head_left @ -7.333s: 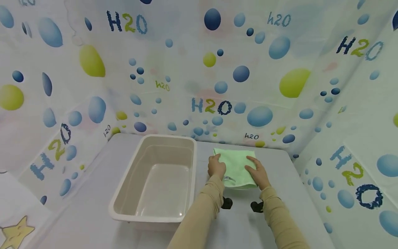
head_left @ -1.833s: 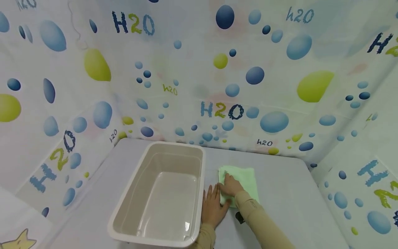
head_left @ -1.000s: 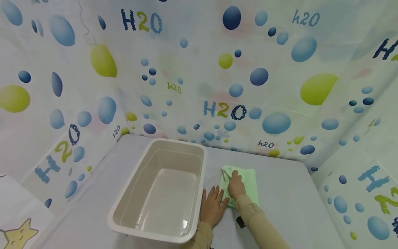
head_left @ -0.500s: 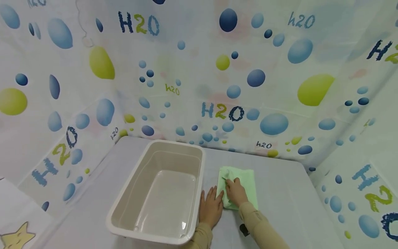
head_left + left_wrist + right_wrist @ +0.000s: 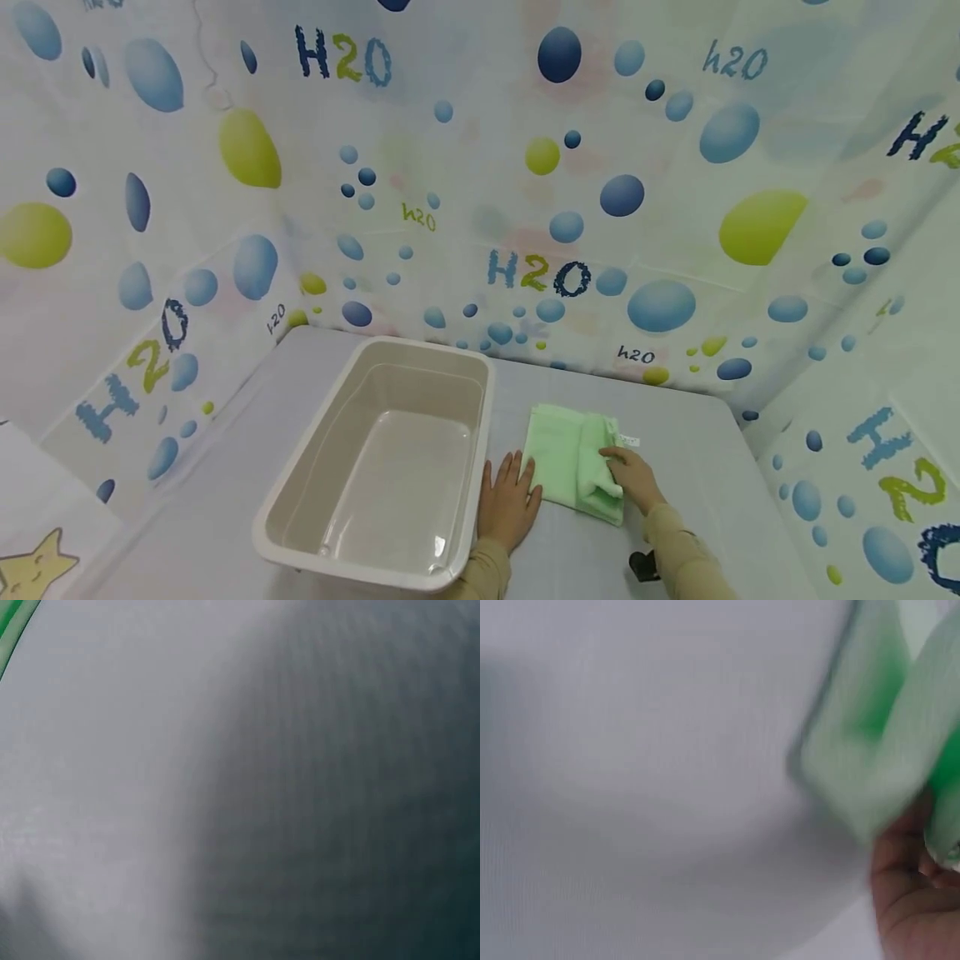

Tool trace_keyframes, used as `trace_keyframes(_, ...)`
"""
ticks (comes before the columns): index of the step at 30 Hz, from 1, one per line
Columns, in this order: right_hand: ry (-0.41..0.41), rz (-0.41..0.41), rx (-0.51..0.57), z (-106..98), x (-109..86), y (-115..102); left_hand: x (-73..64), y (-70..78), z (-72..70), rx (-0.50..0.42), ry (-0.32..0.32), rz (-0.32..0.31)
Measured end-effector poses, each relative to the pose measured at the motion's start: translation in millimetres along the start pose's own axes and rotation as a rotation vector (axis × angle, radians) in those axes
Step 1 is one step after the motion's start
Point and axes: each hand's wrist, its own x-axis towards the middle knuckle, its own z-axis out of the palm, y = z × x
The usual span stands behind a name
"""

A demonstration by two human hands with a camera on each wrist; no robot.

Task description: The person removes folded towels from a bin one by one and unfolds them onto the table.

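A light green cloth (image 5: 555, 454), folded into a rectangle, lies on the table right of the basin. Its right part is turned up into a loose fold, and a small white label (image 5: 630, 440) sticks out beside it. My right hand (image 5: 633, 477) pinches the edge of that fold; in the right wrist view its curled fingers (image 5: 900, 862) are at the raised green layers. My left hand (image 5: 510, 504) rests flat on the table, fingers spread, between basin and cloth, with the thumb side near the cloth's left edge. The left wrist view is mostly blurred, with a green corner at top left.
A beige plastic basin (image 5: 489, 400) stands on the white table (image 5: 675, 433), just left of my left hand. Behind and at both sides hangs a white curtain (image 5: 450, 167) printed with bubbles and H2O lettering. A black heart-shaped piece (image 5: 643, 566) sits by my right wrist.
My right hand has moved from the middle of the cloth to its right side, and the upper layer there now stands folded over. The left hand has stayed almost in place.
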Motion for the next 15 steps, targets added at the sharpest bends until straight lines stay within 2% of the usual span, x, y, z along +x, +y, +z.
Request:
trace_keyframes(2,-0.031,0.045,0.001,-10,-1.1,11,0.2,-0.7,0.6,-0.003,-0.006,0.005)
trace_keyframes(4,-0.064,0.051,-0.037,-19,-2.5,23,0.5,-1.7,1.7,-0.004,-0.008,0.008)
trace_keyframes(7,-0.098,0.061,-0.031,-31,-7.0,42,1.0,-2.7,3.9,-0.004,0.006,0.011)
trace_keyframes(11,-0.065,0.065,-0.034,-42,-12.9,61,1.4,-3.7,5.7,-0.008,0.015,0.013)
trace_keyframes(15,-0.025,0.037,-0.078,-50,-17.9,69,2.0,-3.1,6.6,-0.016,0.004,0.010)
